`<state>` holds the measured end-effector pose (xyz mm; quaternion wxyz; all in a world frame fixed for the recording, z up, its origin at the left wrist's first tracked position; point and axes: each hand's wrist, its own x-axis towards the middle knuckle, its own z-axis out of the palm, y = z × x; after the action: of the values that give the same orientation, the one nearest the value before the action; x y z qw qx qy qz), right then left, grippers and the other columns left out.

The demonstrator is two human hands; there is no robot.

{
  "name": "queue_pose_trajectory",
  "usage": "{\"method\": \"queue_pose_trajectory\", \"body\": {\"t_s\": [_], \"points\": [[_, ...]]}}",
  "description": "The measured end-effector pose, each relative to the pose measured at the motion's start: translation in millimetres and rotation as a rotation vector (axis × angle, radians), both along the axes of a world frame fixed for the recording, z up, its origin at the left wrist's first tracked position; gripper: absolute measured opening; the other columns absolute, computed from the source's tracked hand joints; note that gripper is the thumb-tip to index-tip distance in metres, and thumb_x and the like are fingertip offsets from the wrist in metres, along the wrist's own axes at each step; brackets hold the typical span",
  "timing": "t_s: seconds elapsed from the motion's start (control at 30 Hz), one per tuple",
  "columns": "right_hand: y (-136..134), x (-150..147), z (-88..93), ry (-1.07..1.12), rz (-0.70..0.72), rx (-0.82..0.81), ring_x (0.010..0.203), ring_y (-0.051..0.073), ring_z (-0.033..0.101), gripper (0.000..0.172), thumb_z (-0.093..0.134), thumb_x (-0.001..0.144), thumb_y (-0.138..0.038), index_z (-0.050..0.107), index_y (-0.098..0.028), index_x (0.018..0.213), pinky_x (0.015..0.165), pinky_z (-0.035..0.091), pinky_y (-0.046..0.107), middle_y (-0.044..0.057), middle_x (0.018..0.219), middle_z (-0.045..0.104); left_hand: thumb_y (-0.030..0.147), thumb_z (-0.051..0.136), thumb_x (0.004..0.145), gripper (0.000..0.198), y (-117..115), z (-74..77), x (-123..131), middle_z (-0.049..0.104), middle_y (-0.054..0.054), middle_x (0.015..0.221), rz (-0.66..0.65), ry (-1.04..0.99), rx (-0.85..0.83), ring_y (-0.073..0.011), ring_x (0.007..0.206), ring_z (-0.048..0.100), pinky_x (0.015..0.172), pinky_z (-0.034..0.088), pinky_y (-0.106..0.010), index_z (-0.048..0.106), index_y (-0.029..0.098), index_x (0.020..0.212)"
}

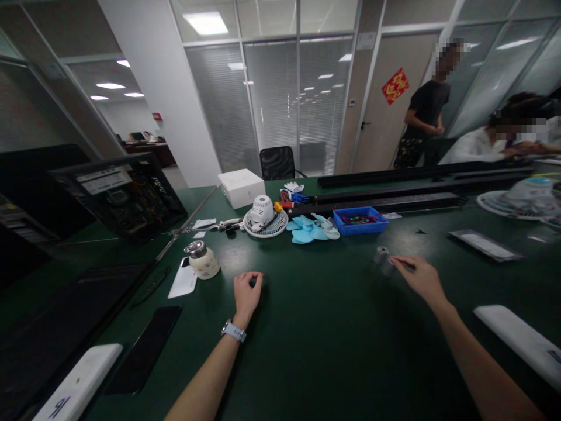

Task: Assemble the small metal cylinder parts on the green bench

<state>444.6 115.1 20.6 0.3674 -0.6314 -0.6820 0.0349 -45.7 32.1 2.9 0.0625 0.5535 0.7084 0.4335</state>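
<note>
My right hand [421, 279] pinches the top of a small grey metal cylinder [387, 269] between thumb and fingers, low over the green table. Just behind it stands a second, similar cylinder [381, 254]; their exact kind is too small to make out. My left hand [248, 292], with a watch on its wrist, rests on the table with fingers curled toward the thumb. A dark spot shows inside that curl, and whether it is an object or a gap I cannot make out. Left of this hand is a cream jar-like bottle [204, 263] with a metal lid.
Fan parts [263, 219], light blue fan blades [310, 228] and a blue tray [362, 228] of wires lie beyond my hands. A black phone [146, 351] is at left, white bars at both sides. Long black rails [421, 181] line the back. People are at the right.
</note>
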Motion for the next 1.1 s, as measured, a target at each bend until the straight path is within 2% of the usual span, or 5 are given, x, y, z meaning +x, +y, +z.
{"method": "queue_pose_trajectory", "body": {"t_s": [0.27, 0.47, 0.63, 0.9, 1.1], "points": [[10, -21, 19.2, -0.200, -0.234, -0.083, 0.107, 0.035, 0.061, 0.071, 0.056, 0.076, -0.066, 0.064, -0.017, 0.126, 0.087, 0.047, 0.048, 0.019, 0.114, 0.067, 0.042, 0.054, 0.085, 0.026, 1, -2.6, -1, 0.067, -0.006, 0.089, -0.004, 0.016, -0.020, -0.0261, 0.093, 0.053, 0.086, 0.042, -0.040, 0.071, 0.023, 0.081], [48, -38, 31.7, -0.274, -0.291, -0.337, 0.086, 0.036, 0.067, 0.051, 0.067, 0.067, -0.059, 0.076, -0.021, 0.099, 0.083, 0.045, 0.052, 0.016, 0.088, 0.074, 0.041, 0.055, 0.085, 0.025, 0, -1.1, -1, 0.068, -0.006, 0.089, -0.007, 0.006, -0.021, -0.0258, 0.094, 0.053, 0.086, 0.042, -0.039, 0.071, 0.023, 0.082], [42, -55, 33.8, -0.344, -0.309, -0.217, 0.087, 0.034, 0.066, 0.039, 0.063, 0.070, -0.055, 0.077, -0.022, 0.087, 0.098, 0.030, 0.060, 0.012, 0.082, 0.074, 0.039, 0.054, 0.086, 0.025, 2, -2.7, -1, 0.069, -0.006, 0.090, -0.010, 0.018, -0.023, -0.0250, 0.093, 0.054, 0.087, 0.042, -0.038, 0.072, 0.022, 0.082], [-21, -186, 50.8, -0.118, 0.478, -0.135, 0.093, 0.024, 0.066, 0.036, 0.066, 0.072, -0.057, 0.075, -0.030, 0.094, 0.105, 0.027, 0.054, 0.001, 0.089, 0.075, 0.039, 0.055, 0.086, 0.025, 1, -2.6, 0, 0.068, -0.006, 0.090, -0.016, 0.013, -0.014, -0.0247, 0.093, 0.053, 0.087, 0.042, -0.038, 0.072, 0.021, 0.084], [-35, -249, 39.6, -0.061, 0.648, -0.185, 0.094, 0.023, 0.065, 0.033, 0.075, 0.067, -0.050, 0.075, -0.028, 0.092, 0.106, 0.026, 0.054, 0.002, 0.092, 0.075, 0.042, 0.054, 0.087, 0.028, 0, -3.8, -2, 0.068, -0.006, 0.089, -0.042, 0.005, 0.001, -0.0245, 0.093, 0.054, 0.086, 0.043, -0.039, 0.072, 0.021, 0.082]]}}
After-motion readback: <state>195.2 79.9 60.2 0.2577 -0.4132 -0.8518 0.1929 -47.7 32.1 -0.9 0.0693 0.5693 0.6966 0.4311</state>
